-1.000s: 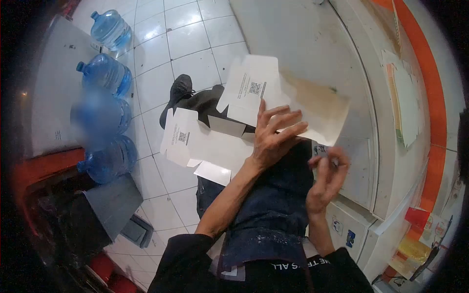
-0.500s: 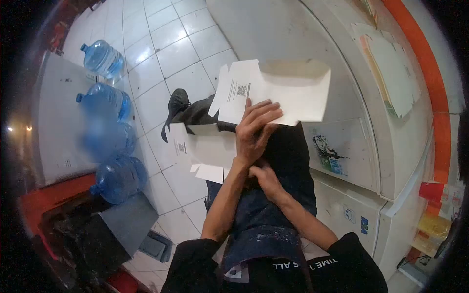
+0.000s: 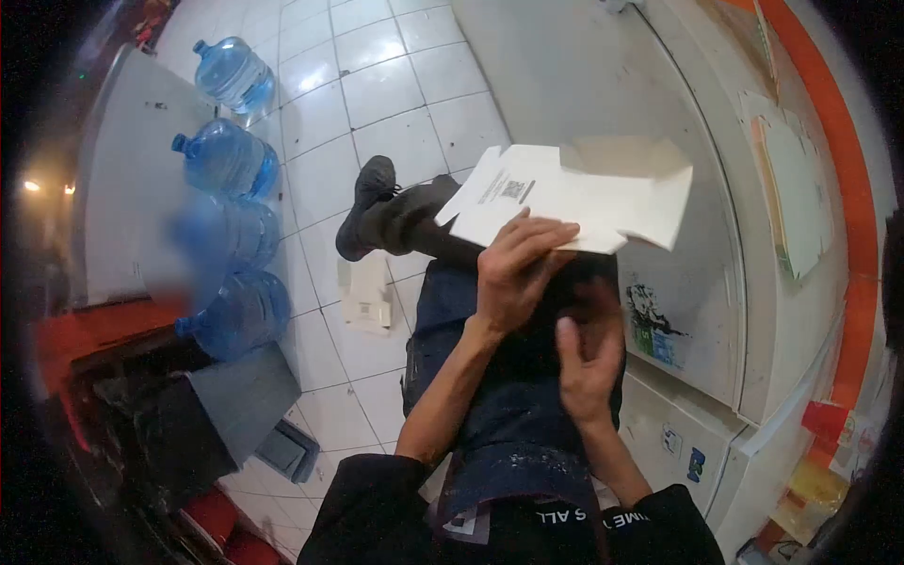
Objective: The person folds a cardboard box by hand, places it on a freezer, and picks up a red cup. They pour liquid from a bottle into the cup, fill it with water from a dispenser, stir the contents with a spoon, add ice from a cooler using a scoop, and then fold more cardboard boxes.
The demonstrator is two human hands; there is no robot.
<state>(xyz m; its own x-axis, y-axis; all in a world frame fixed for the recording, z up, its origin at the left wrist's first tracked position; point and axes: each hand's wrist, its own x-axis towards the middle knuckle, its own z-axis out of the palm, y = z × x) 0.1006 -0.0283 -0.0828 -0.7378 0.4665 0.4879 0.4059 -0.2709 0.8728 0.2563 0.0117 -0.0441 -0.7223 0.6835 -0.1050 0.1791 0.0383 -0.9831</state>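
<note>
My left hand (image 3: 516,275) grips the near edge of an unfolded white cardboard carton (image 3: 551,188), fingers across its top face. The carton has cut flaps, a printed QR code and a few lines of text, and lies above my lap. To the right, my right hand (image 3: 590,363) is apart from the carton with nothing visible in it; its thumb stands away from the fingers, which are smeared by motion. A second white carton piece (image 3: 367,297) lies on the floor tiles beside my shoe (image 3: 365,207).
Several large blue water bottles (image 3: 234,75) stand in a row at the left beside a white panel (image 3: 141,188). A grey box (image 3: 247,395) is at lower left. A white fridge (image 3: 678,311) stands close on my right, with flat carton sheets (image 3: 791,193) beyond it.
The second carton piece has gone from beside my left forearm down to the floor. My right hand has moved out from under the left wrist to the right. The held carton is tilted further.
</note>
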